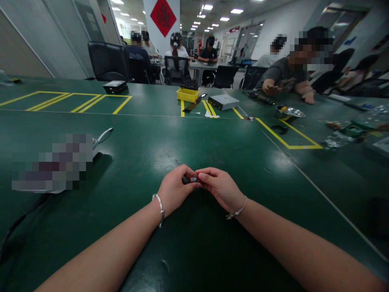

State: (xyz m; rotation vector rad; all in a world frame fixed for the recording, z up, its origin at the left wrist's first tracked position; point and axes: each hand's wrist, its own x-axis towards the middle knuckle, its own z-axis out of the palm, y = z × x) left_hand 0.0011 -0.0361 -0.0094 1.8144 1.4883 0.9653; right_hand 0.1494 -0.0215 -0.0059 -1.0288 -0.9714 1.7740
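Both my hands meet just above the green table (pixel 142 146), near the middle of the head view. Between them is a small dark object with red parts and a silvery piece (pixel 193 179); it is too small and too covered to name. My left hand (pixel 174 187) pinches it from the left with thumb and fingers, a silver bangle on the wrist. From the right, my right hand (pixel 221 187) has its thumb and fingertips closed on the object's red end. A thin chain bracelet hangs at that wrist. Fingers hide most of the object.
At left stands a blurred-out device (pixel 57 166) with a white cable. Farther back are a yellow bin (pixel 187 95), a grey box (pixel 224 101) and a black box (pixel 115 86). A metal bowl (pixel 290 111) and clear plastic (pixel 337 139) lie at right. A co-worker (pixel 288 73) sits opposite.
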